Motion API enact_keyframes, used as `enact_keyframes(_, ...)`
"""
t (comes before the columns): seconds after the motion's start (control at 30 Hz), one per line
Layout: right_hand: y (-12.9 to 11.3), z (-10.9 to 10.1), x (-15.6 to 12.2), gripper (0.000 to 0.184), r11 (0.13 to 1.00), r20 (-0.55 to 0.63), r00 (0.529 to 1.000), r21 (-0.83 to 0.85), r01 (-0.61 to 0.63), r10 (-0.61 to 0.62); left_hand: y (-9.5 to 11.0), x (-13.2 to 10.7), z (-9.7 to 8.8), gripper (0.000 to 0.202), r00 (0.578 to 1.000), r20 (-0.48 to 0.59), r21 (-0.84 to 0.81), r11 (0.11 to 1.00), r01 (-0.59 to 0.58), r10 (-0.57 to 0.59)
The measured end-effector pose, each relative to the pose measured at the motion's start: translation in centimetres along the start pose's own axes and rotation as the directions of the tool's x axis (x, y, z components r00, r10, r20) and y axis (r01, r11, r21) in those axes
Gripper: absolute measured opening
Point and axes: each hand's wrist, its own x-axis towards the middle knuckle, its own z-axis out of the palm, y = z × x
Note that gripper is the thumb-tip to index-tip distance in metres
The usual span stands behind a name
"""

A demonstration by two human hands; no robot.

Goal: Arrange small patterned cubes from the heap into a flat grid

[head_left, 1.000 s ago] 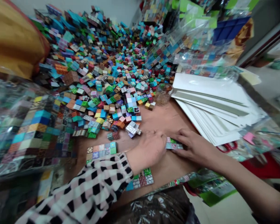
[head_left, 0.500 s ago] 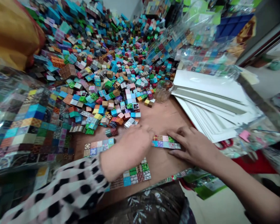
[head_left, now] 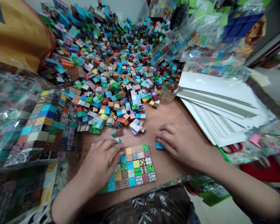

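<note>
My left hand (head_left: 99,163) rests at the left edge of a flat panel of patterned cubes (head_left: 136,168), its fingers curled over cubes that are mostly hidden. Past its fingertips a small teal cube end (head_left: 117,141) shows. My right hand (head_left: 177,141) lies to the right of the panel, with fingers closed over a short strip of cubes (head_left: 159,145); only its blue and dark red end is visible. The panel lies flat on the brown board (head_left: 168,168), its squares green, yellow, blue, brick and stone patterned.
A large heap of loose patterned cubes (head_left: 121,81) spreads behind the hands. Bagged cubes (head_left: 40,124) stand at left. A clear cup (head_left: 169,92) sits beside a stack of white card sheets (head_left: 220,105). Red-handled scissors (head_left: 233,148) lie at right.
My left hand has moved left, off the strip by my right hand, to the cubes at the panel's left. My right hand now covers most of its strip. The panel is more exposed.
</note>
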Motion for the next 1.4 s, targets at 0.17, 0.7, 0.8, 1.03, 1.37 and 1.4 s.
enact_keyframes(0.17, -3.1, 0.5, 4.9, 0.03, 0.912, 0.03, 0.95, -0.272, 0.308, -0.312, -0.2, -0.5, 0.3, 0.035, 0.997, 0.053, -0.025, 0.998, 0.06, -0.059)
enact_keyframes(0.7, 0.5, -0.2, 6.7, 0.039, 0.92, 0.035, 0.945, -0.222, 0.324, -0.325, -0.5, -2.8, 1.9, 0.034, 0.998, -0.057, 0.01, 1.0, -0.001, 0.002)
enact_keyframes(0.8, 1.3, -1.4, 2.9, 0.032, 0.983, -0.043, 0.984, -0.07, 0.171, -0.174, 0.0, -3.3, 2.0, 0.039, 0.995, -0.065, 0.047, 0.996, -0.077, 0.08)
enact_keyframes(1.03, 2.5, 1.3, -5.6, 0.044, 0.989, 0.032, 0.988, 0.007, -0.149, 0.149, 0.9, -4.0, 3.2, 0.075, 0.992, 0.017, 0.019, 0.992, -0.126, 0.126)
enact_keyframes(1.37, 1.7, 4.1, -2.0, 0.035, 0.99, -0.111, 0.99, 0.123, -0.072, 0.086, 1.3, -3.7, 3.3, 0.076, 0.978, 0.19, -0.052, 0.995, -0.082, 0.09)
enact_keyframes(1.4, 1.5, 4.3, -1.5, 0.034, 0.989, -0.107, 0.991, 0.133, -0.063, 0.078, 1.3, -3.7, 3.3, 0.076, 0.977, 0.193, -0.052, 0.995, -0.08, 0.089)
